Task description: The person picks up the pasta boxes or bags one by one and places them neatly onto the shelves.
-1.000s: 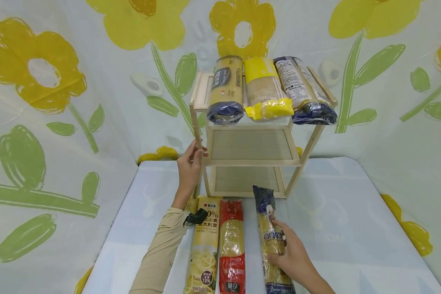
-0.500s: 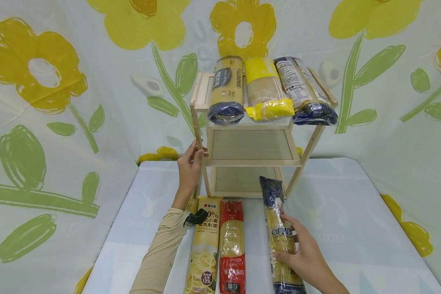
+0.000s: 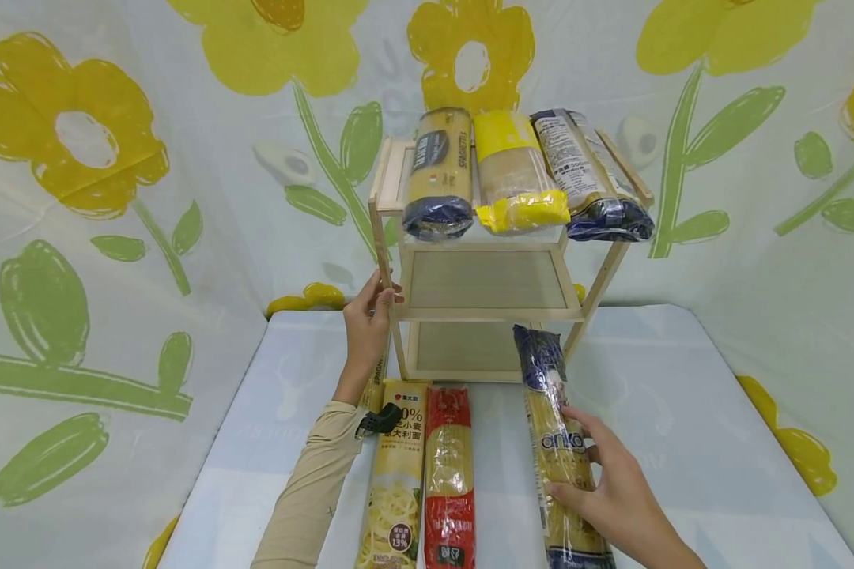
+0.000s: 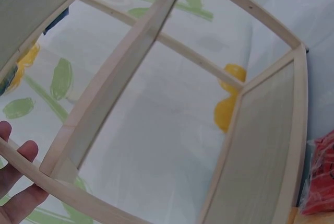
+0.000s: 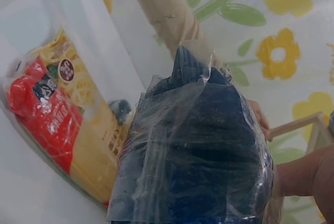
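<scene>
My left hand (image 3: 368,324) holds the left front post of a three-tier wooden rack (image 3: 491,314); in the left wrist view its fingers (image 4: 26,203) lie around the pale wooden bar. My right hand (image 3: 619,482) grips a pack of spaghetti (image 3: 558,442) with navy ends and "anka" lettering, thumb on the near side. The pack's far end overlaps the rack's lower right front corner in the head view. From the right wrist, the pack's crinkled dark blue end (image 5: 209,151) fills the middle, with the thumb (image 5: 302,177) against its side.
Left of the held pack lie a red-ended pasta pack (image 3: 450,474) and a yellow noodle pack (image 3: 394,482). Another spaghetti pack (image 3: 375,387) is partly behind my left forearm. On the top tier sit three packs, including a yellow-ended one (image 3: 515,170). A flowered cloth (image 3: 221,158) hangs behind.
My right hand has moved right and slightly forward with the spaghetti pack, farther from the red-ended pack. The left hand and the rack have stayed put.
</scene>
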Available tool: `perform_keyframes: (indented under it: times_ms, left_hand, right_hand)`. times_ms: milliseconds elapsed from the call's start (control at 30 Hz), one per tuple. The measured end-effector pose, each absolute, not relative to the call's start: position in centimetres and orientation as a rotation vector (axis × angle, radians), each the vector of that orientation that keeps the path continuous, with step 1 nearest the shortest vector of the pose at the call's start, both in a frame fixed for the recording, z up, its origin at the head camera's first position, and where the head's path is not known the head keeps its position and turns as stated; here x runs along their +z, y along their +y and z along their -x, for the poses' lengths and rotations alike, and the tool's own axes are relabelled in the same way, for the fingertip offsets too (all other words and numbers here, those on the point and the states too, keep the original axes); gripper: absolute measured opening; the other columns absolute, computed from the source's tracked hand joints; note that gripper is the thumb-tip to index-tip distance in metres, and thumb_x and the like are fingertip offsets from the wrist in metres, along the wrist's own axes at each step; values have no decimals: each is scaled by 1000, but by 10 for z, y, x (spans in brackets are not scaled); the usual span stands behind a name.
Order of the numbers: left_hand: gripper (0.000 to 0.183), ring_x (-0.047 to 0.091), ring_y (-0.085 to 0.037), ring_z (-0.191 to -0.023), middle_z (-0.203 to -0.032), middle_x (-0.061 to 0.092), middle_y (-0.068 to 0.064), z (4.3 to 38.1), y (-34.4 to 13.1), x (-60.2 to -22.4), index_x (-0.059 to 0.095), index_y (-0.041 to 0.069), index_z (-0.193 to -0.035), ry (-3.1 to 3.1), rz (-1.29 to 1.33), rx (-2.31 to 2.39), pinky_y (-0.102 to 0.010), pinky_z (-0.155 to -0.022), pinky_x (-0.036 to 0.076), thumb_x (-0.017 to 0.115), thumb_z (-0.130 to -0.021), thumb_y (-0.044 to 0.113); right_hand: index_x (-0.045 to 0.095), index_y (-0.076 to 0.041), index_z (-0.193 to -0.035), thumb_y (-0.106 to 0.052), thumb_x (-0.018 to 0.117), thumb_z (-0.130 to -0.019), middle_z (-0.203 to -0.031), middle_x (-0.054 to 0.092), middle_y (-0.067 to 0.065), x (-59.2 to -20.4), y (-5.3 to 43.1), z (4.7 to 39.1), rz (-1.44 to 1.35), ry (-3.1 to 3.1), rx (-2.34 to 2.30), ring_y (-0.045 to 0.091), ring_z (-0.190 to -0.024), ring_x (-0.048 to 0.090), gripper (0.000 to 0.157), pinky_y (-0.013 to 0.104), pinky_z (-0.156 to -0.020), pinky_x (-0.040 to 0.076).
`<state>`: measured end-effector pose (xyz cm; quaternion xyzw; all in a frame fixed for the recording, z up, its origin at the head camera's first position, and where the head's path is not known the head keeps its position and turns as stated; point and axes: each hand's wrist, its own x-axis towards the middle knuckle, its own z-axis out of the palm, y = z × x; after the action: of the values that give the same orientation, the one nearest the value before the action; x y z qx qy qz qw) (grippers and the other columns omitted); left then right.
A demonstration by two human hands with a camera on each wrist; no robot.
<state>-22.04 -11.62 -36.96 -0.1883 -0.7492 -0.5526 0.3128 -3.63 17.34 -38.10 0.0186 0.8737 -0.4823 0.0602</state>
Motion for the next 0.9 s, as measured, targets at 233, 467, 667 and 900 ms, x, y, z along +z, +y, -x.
perform_keyframes:
  times_ms: [233,467,667,900]
  left_hand:
    - [32,65,-42,-78,-93,65,-27,221,-118,-371,54,-12,-125,-1975,493,-1454,-50,-69,52,51,-94,-6]
    - [34,65,-43,-77,-93,65,-28,220,-117,-371,52,-14,-127,-1958,501,-1469,-53,-68,52,51,-93,-7]
    - [32,66,-42,-77,-92,66,-28,221,-117,-370,53,-14,-125,-1962,511,-1445,-50,-65,52,52,-94,-5]
    - [33,65,-41,-77,-92,66,-27,222,-117,-371,53,-14,-125,-1958,516,-1447,-50,-67,53,52,-93,-8]
  right_hand:
    - [38,-18,-140,-7,86,-64,-124,52,14,-371,180,40,66,2742,-1436,24,-88,57,90,29,-57,50]
    - [38,-15,-140,-10,87,-65,-125,51,17,-360,185,49,187,2841,-1384,29,-92,60,90,31,-62,51]
    - [37,-13,-141,-5,84,-67,-123,49,21,-350,189,60,204,2821,-1433,31,-88,60,88,29,-53,51]
    - [33,-11,-143,-6,83,-70,-129,44,25,-341,194,80,229,2850,-1404,35,-90,60,88,28,-51,51]
